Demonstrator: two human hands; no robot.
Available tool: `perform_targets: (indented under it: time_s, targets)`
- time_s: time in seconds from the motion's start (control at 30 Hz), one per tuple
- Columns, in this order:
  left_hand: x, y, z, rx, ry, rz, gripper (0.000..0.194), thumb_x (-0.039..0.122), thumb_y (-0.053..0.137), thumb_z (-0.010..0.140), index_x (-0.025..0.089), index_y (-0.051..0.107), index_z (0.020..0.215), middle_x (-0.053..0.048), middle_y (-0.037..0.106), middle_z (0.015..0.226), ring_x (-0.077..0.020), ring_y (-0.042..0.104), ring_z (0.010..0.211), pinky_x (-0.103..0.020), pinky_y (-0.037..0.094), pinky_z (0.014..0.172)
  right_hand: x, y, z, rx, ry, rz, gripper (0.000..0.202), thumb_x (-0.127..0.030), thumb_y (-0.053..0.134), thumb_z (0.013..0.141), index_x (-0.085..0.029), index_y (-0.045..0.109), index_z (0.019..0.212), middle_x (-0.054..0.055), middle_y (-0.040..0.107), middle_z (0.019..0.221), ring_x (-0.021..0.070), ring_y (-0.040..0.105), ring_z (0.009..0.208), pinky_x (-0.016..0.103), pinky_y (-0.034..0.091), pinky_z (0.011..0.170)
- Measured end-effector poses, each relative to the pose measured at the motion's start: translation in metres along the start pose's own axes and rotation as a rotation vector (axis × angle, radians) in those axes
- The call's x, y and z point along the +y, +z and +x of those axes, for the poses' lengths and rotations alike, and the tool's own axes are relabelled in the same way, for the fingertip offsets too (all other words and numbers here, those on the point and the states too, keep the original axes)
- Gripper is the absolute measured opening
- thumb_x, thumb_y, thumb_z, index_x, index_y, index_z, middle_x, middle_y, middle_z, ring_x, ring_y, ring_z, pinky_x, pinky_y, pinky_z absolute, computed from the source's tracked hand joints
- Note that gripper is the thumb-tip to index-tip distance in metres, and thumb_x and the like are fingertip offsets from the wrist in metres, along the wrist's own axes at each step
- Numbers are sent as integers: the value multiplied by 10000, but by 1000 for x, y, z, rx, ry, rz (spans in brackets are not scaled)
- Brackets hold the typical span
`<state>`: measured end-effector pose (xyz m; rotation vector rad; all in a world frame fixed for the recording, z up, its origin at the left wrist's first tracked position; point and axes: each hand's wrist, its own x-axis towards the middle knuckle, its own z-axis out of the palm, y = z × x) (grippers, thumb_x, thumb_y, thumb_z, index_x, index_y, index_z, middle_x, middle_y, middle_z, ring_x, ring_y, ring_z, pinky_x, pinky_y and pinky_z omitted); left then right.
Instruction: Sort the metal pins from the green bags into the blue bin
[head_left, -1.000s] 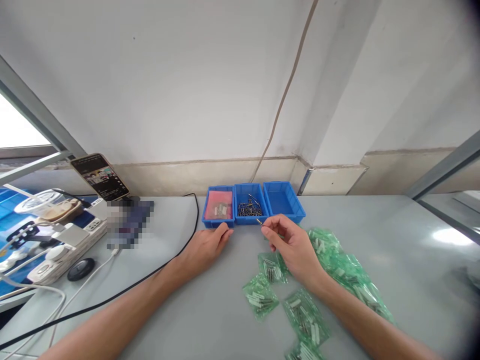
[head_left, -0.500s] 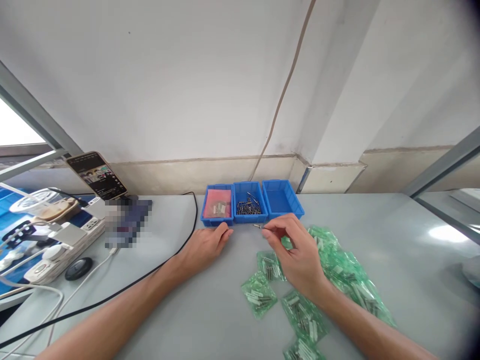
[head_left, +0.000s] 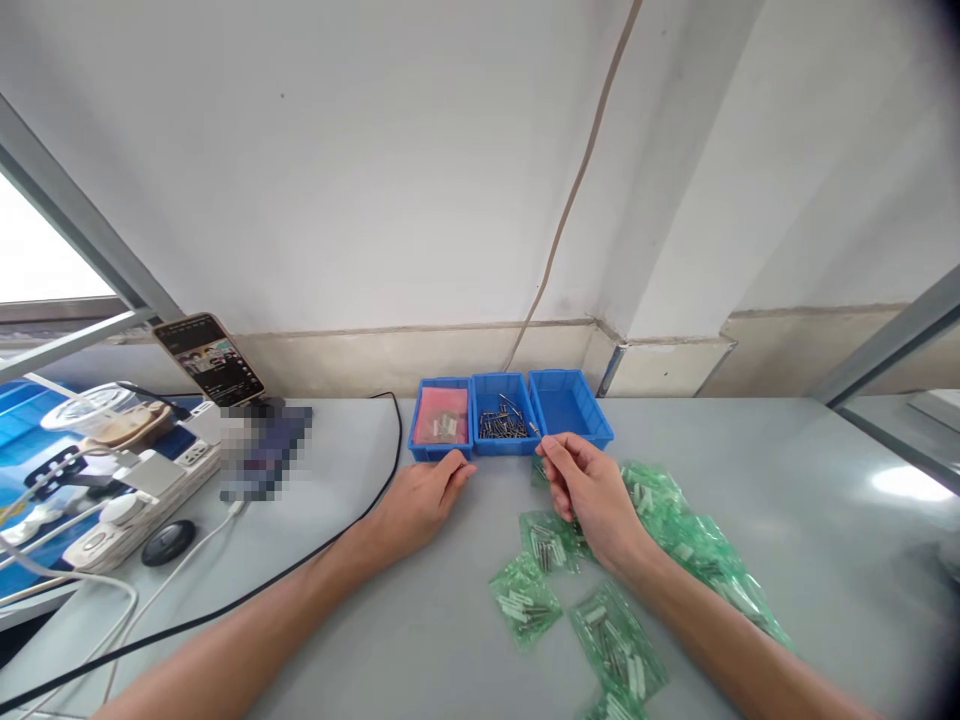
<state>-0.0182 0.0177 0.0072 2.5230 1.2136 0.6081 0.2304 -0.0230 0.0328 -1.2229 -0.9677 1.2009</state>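
Note:
My right hand (head_left: 592, 495) pinches a small thin metal pin (head_left: 534, 429) between thumb and fingers, its tip pointing up in front of the bins. Its exact kind is too small to tell. My left hand (head_left: 424, 500) rests on the table with its fingers curled closed, just in front of the left blue bin (head_left: 441, 453); whatever it may hold is hidden. That bin holds a pink bag (head_left: 433, 405) and a clear bag of pale pieces. Several dark metal pins (head_left: 504, 424) lie in the middle blue bin (head_left: 501, 448). The right blue bin (head_left: 564, 395) stands beside it.
Green plastic bags (head_left: 525, 598) with metal and white pieces lie around my right forearm, with a larger pile (head_left: 697, 540) to its right. At left are a black cable (head_left: 300, 545), a phone (head_left: 214, 360), a power strip (head_left: 142, 500) and a round black object (head_left: 168, 542).
My right hand has turned, and the metal pin it holds has gone from lying nearly level to pointing up. My left hand stays closed by the bin. The view has shifted slightly.

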Motion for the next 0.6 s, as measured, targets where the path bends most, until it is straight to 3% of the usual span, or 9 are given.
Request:
perform_targets:
  time_s: [0.13,0.23,0.33,0.47,0.6]
  targets:
    - [9,-3,3,5,-81,-199,318,404,420,1141,217,558,925,35,643,748,-140,596,632,-238,393,603,3,-2,0,-111,-94,-117,483,-629,708,918,-253,673,1220,-12,667,825,130,553,488,239,386,376]
    - [13,-3,4,-4,-138,-313,302,401,438,1134,215,583,945,54,595,685,-132,551,606,-233,394,604,9,-1,-4,-141,-231,-363,298,-515,675,982,-265,711,1140,-4,679,832,149,578,567,278,466,493]
    - [15,-2,4,13,-134,-386,287,388,451,1128,205,614,977,40,623,754,-133,558,670,-232,412,640,11,1,-11,-307,-386,-588,129,-377,674,1003,-283,758,1033,22,732,913,200,645,750,322,517,673]
    - [17,-1,3,33,-129,-462,319,408,452,1129,201,639,975,33,656,802,-133,574,724,-237,428,686,11,3,-18,-561,-492,-671,151,-332,650,1039,-322,781,1115,40,767,1126,256,691,1026,387,533,906]
    - [17,-4,4,46,-151,-484,352,436,467,1126,203,652,939,43,639,765,-131,558,706,-244,410,675,13,3,-17,-651,-540,-696,215,-305,610,1076,-343,758,1227,25,770,1209,257,675,1183,449,422,1129]
